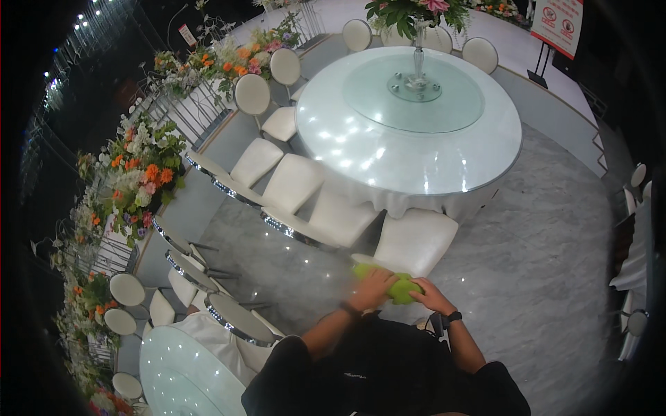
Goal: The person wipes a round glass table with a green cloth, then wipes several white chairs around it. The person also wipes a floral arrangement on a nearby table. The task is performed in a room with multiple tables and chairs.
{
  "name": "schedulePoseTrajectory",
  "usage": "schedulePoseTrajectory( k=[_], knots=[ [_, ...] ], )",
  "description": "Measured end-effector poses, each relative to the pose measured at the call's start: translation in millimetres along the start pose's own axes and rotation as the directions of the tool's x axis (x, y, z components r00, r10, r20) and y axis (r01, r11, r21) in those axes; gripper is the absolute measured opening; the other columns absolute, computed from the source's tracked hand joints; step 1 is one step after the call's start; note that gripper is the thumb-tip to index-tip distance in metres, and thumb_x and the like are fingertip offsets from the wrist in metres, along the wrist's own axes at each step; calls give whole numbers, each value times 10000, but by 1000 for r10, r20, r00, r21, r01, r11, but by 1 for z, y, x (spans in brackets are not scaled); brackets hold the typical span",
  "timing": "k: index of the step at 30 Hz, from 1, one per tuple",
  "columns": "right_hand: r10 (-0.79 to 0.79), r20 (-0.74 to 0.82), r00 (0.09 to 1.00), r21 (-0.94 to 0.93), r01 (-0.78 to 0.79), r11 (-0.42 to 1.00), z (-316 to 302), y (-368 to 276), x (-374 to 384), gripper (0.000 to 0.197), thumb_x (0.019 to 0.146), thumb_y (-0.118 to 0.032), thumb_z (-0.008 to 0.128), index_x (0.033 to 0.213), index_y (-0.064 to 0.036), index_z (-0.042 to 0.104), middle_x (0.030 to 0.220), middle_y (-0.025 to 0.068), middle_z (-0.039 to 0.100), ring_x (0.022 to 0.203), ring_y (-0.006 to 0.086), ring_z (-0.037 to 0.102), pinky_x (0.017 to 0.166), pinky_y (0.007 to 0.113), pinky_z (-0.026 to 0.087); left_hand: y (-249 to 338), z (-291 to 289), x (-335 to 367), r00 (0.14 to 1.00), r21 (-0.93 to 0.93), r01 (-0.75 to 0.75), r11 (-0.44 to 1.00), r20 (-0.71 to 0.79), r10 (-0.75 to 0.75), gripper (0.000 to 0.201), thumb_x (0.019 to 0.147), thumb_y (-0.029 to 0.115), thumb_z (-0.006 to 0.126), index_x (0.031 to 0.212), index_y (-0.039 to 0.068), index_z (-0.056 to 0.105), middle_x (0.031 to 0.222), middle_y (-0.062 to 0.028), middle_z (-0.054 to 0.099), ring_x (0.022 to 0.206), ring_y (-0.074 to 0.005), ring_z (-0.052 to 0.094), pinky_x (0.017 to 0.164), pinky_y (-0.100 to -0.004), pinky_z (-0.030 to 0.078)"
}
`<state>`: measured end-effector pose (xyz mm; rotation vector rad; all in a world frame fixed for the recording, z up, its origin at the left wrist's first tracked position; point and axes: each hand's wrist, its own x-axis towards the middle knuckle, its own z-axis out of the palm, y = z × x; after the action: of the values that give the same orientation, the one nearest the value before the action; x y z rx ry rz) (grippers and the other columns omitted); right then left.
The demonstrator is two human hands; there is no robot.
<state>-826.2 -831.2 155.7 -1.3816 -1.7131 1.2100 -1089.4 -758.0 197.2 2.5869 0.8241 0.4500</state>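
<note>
A bright green cloth (pixel 401 291) is bunched between my two hands, just in front of my body. My left hand (pixel 373 290) presses over its left part, fingers curled onto it and slightly blurred. On the cloth's right end, my right hand (pixel 434 299) grips with bent fingers. Directly beyond the cloth is a white padded chair (pixel 416 241), its seat facing the large round table. The cloth covers part of the chair's near edge, where the backrest is; whether it touches the backrest I cannot tell.
A round glass-topped table (pixel 326 149) with a turntable (pixel 374 114) and tall flower vase (pixel 419 59) stands ahead. White chairs (pixel 295 182) line its left side. Behind me at left is another round table (pixel 163 353). Flower arrangements (pixel 149 173) border a raised platform; a sign (pixel 558 24) stands far right.
</note>
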Motion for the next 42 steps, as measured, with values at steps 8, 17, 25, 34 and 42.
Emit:
schedulePoseTrajectory(
  k=[8, 17, 25, 34, 42],
  knots=[
    [261, 21, 965, 194, -260, 946, -7, 75, -35, 493, 937, -164, 787, 1377, -32, 610, 1333, 149, 658, 1235, 259, 629, 1055, 380, 500, 41, 45, 25, 994, 148, -74, 986, 95, 61, 578, 746, 124, 789, 1293, 68, 611, 1202, -127, 623, 1201, -327, 580, 1004, -456, 434],
    [235, 42, 971, 75, -237, 968, -17, 42, -26, 501, 896, -145, 821, 1340, -18, 626, 1265, 151, 694, 1172, 263, 663, 1024, 382, 518, 22, 51, 13, 994, 7, -78, 997, 72, 77, 627, 762, 122, 777, 1362, 76, 600, 1301, -126, 630, 1283, -331, 570, 1092, -448, 415],
    [-32, 49, 998, -145, 38, 989, 2, -23, 30, 480, 933, -249, 782, 1303, 19, 635, 1237, 216, 685, 1182, 383, 643, 1032, 432, 504, -44, 11, -19, 1000, -165, 11, 986, -27, -16, 707, 741, 233, 885, 1384, 138, 607, 1345, -111, 624, 1293, -332, 564, 1112, -466, 416],
    [-91, 40, 995, -179, 97, 979, 21, -43, 54, 479, 981, -297, 735, 1311, 35, 631, 1238, 217, 678, 1164, 398, 633, 1039, 443, 488, -57, -13, -16, 1000, -79, -2, 997, 15, 3, 671, 717, 231, 889, 1316, 103, 617, 1259, -123, 638, 1236, -339, 580, 1093, -489, 405],
    [153, -88, 984, 76, -146, 986, -1, 44, -41, 468, 958, -106, 755, 1381, -3, 584, 1247, 146, 678, 1189, 257, 643, 1036, 375, 514, 19, 60, 26, 980, 149, -146, 978, 159, 123, 502, 798, 210, 760, 1259, 64, 626, 1177, -125, 647, 1175, -315, 593, 1020, -459, 422]
  ],
)
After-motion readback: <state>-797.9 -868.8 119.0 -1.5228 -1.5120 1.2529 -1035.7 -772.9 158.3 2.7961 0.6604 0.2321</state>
